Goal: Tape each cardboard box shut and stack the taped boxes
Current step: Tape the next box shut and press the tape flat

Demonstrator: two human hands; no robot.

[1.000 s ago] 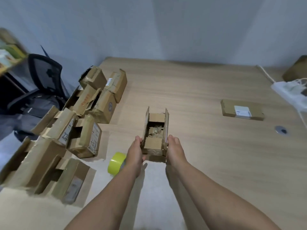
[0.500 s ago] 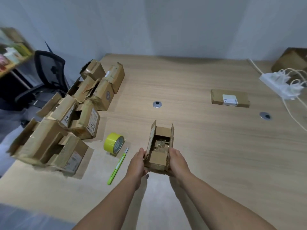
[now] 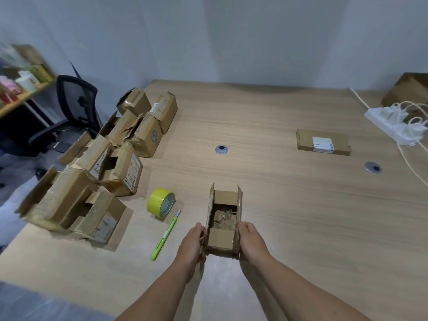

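Observation:
A small open cardboard box [image 3: 223, 237] stands on the wooden table near its front edge, side flaps up and crumpled paper inside. My left hand [image 3: 192, 245] grips its left side and my right hand [image 3: 251, 243] grips its right side. A roll of yellow tape [image 3: 160, 201] stands on edge to the left of the box. A green utility knife [image 3: 165, 235] lies just in front of the roll. Several open cardboard boxes [image 3: 104, 163] are heaped along the table's left edge.
A flat closed cardboard box [image 3: 323, 142] lies at the right back. A white power strip [image 3: 393, 122] with cables sits at the far right, beside another box [image 3: 410, 91]. Two metal cable grommets [image 3: 221, 149] are set in the table. A black office chair [image 3: 69, 112] stands left of the table.
The box in my two hands has come toward me and down onto the table near the front edge. The view has tilted, bringing the tape, knife and grommet into sight.

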